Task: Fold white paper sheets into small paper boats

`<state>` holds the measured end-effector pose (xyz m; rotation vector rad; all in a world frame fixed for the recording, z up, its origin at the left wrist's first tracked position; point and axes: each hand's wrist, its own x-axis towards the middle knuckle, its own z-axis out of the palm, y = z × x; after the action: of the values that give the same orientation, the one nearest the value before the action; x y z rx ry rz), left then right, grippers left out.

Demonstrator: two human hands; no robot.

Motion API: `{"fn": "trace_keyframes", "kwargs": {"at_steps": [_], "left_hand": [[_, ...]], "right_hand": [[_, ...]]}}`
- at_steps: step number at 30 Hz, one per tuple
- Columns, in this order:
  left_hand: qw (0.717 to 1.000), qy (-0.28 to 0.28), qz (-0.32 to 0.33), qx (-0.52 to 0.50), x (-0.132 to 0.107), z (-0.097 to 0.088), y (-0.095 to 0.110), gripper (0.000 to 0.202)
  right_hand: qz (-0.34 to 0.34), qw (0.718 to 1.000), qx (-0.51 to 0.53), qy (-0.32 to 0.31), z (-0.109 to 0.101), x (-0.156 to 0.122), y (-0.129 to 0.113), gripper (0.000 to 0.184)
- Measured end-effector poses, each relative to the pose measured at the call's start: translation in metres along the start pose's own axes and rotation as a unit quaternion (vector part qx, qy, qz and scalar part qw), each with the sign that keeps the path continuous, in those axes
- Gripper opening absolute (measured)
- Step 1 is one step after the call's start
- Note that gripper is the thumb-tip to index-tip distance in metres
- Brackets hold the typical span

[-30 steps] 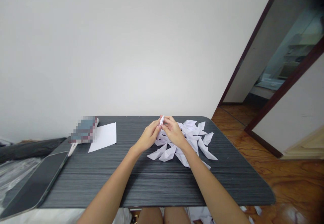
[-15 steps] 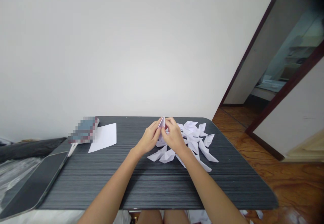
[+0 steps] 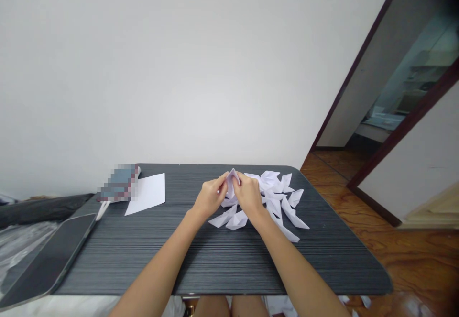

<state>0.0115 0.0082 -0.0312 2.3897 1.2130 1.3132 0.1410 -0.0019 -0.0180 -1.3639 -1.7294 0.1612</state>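
Note:
Between both hands a small white folded paper (image 3: 232, 175) is held up, its pointed tip showing above the fingers. My left hand (image 3: 211, 193) pinches its left side. My right hand (image 3: 248, 191) grips its right side, with the thumb pressed toward the paper's middle. Much of the folded paper is covered by the fingers. Just beneath and to the right of my hands, several white folded paper boats (image 3: 274, 204) lie in a loose pile on the dark table (image 3: 136, 255).
A flat white paper sheet (image 3: 148, 193) lies at the back left, partly under a blurred-out object (image 3: 120, 183). A dark tablet-like panel (image 3: 50, 259) sits along the left edge. Behind the table rises a white wall (image 3: 215, 68); wooden floor (image 3: 423, 250) shows at right.
The held paper has turned and spread from a narrow point into a wider, opened shape. My hands have shifted slightly, the right thumb now against the paper. The pile is unchanged.

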Motion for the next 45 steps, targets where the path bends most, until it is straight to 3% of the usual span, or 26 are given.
{"fn": "trace_keyframes", "kwargs": {"at_steps": [3, 6, 8, 11, 13, 15, 19, 24, 27, 32, 37, 45], "left_hand": [[0.998, 0.013, -0.027, -0.047, 0.000, 0.001, 0.002, 0.034], [0.981, 0.030, -0.107, -0.160, 0.004, -0.003, 0.003, 0.033], [0.952, 0.041, -0.159, -0.258, 0.008, -0.006, 0.002, 0.033], [0.904, 0.047, -0.195, -0.376, 0.013, -0.011, -0.002, 0.033], [0.882, 0.052, -0.198, -0.425, 0.014, -0.014, -0.004, 0.029], [0.870, 0.061, -0.190, -0.451, 0.013, -0.015, -0.003, 0.024], [0.892, 0.065, -0.173, -0.413, 0.013, -0.016, 0.002, 0.022], [0.908, 0.031, -0.179, -0.377, 0.013, -0.010, 0.004, 0.032], [0.916, 0.014, -0.156, -0.368, 0.013, -0.009, 0.003, 0.031], [0.945, -0.038, -0.111, -0.307, 0.014, -0.017, 0.003, 0.022], [0.919, -0.109, -0.043, -0.376, 0.014, -0.024, 0.004, 0.031], [0.935, -0.072, -0.027, -0.347, 0.014, -0.026, 0.001, 0.026]], "right_hand": [[0.006, 1.000, 0.024, 0.005, 0.000, 0.001, 0.002, 0.029], [0.020, 0.989, 0.139, -0.047, -0.002, 0.005, 0.005, 0.033], [0.051, 0.960, 0.254, -0.105, -0.006, 0.010, 0.006, 0.038], [0.070, 0.895, 0.397, -0.190, -0.017, 0.014, 0.009, 0.043], [0.057, 0.865, 0.445, -0.223, -0.024, 0.016, 0.011, 0.042], [0.050, 0.853, 0.463, -0.236, -0.029, 0.016, 0.014, 0.038], [0.062, 0.863, 0.455, -0.210, -0.023, 0.017, 0.020, 0.031], [0.076, 0.876, 0.448, -0.163, -0.013, 0.018, 0.019, 0.056], [0.091, 0.878, 0.450, -0.133, -0.011, 0.018, 0.019, 0.062], [0.098, 0.873, 0.462, -0.123, -0.010, 0.019, 0.024, 0.050], [0.083, 0.867, 0.479, -0.107, -0.014, 0.021, 0.028, 0.025], [0.066, 0.854, 0.483, -0.183, -0.029, 0.021, 0.025, 0.018]]}}
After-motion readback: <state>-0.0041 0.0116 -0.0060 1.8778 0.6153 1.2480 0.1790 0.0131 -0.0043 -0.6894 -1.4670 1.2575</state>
